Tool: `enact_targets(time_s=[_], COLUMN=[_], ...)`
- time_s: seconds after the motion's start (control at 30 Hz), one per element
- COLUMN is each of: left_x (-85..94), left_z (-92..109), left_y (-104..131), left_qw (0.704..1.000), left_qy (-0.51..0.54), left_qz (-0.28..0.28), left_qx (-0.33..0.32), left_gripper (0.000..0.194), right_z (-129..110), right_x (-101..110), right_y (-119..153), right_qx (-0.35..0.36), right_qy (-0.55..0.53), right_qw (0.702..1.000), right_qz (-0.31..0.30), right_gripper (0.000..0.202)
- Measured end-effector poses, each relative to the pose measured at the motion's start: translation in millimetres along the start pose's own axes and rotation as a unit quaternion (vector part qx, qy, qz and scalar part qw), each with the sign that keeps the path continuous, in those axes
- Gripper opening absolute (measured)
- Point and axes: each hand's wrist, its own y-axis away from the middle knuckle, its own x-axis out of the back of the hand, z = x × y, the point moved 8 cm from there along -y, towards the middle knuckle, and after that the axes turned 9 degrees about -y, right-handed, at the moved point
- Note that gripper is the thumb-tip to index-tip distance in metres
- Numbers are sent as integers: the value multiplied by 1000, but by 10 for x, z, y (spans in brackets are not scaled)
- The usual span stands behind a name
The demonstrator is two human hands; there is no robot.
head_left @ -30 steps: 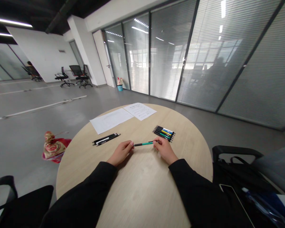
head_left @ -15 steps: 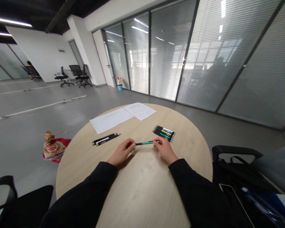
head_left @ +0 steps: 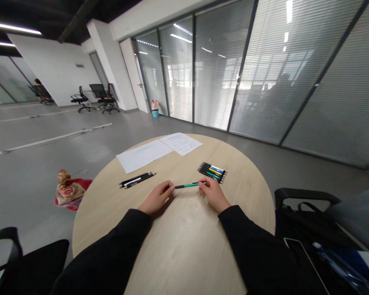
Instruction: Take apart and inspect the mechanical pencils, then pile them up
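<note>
A green pen [head_left: 190,185] with a black grip spans the gap between my two hands, just above the round table [head_left: 184,246]. My left hand [head_left: 158,196] is closed, its thumb and fingertips pinching the black end. My right hand [head_left: 213,193] grips the opposite end near the clip. Right behind my right hand lies a row of several pens [head_left: 212,171] with white, blue, yellow and green barrels, side by side. To the left of my left hand rests a small group of black and white pens [head_left: 137,180]. My fingers hide both ends of the held pen.
Two sheets, a blank-looking paper [head_left: 144,155] and a printed paper [head_left: 181,143], lie at the table's far side. A chair with a black bag [head_left: 307,217] stands at the right, another chair [head_left: 27,262] at the left. A red and beige bag [head_left: 70,190] sits on the floor.
My left hand has shifted very slightly left, still at the pen's black end. My right hand and the laid-out pens look unmoved.
</note>
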Motion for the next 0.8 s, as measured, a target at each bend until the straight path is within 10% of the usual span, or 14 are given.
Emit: enact_targets(time_s=[0.8], left_x=[-16], left_z=[-1], left_y=[0], left_qw=[1000], left_qy=[-5], left_qz=[-15], left_qx=[1], left_gripper=[35], right_z=[-13], right_x=[2], right_y=[11], right_qx=[-8], right_qy=[0], right_qw=[1000], right_qz=[2], right_gripper=[19])
